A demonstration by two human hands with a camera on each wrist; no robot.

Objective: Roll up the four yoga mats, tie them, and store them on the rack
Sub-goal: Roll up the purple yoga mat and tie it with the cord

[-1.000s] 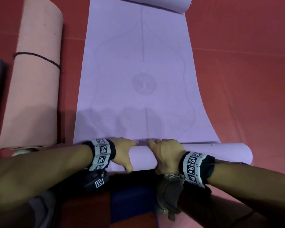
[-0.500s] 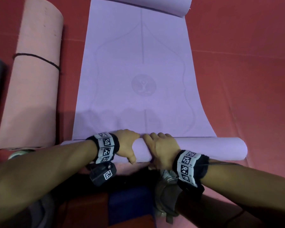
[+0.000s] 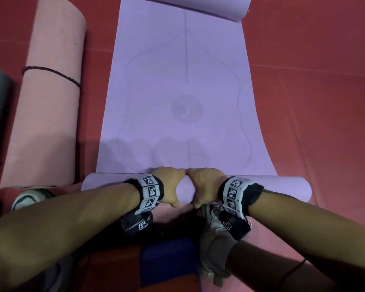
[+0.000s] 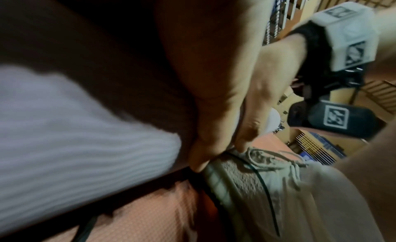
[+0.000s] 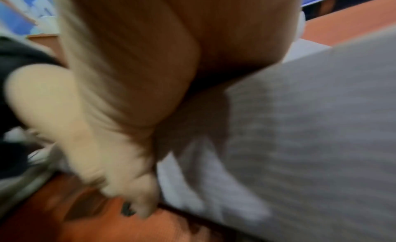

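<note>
I am gripping the purple mat's roll [image 3: 261, 186] with my left hand [image 3: 169, 186] and right hand [image 3: 207, 186] side by side at its middle; its long axis is lying crosswise, the unrolled length probably stretching straight ahead across the floor.

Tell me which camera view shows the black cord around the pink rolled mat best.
The head view: the black cord wraps around the pink rolled mat in plain sight, left of the purple mat. Neither wrist view shows the cord.
</note>
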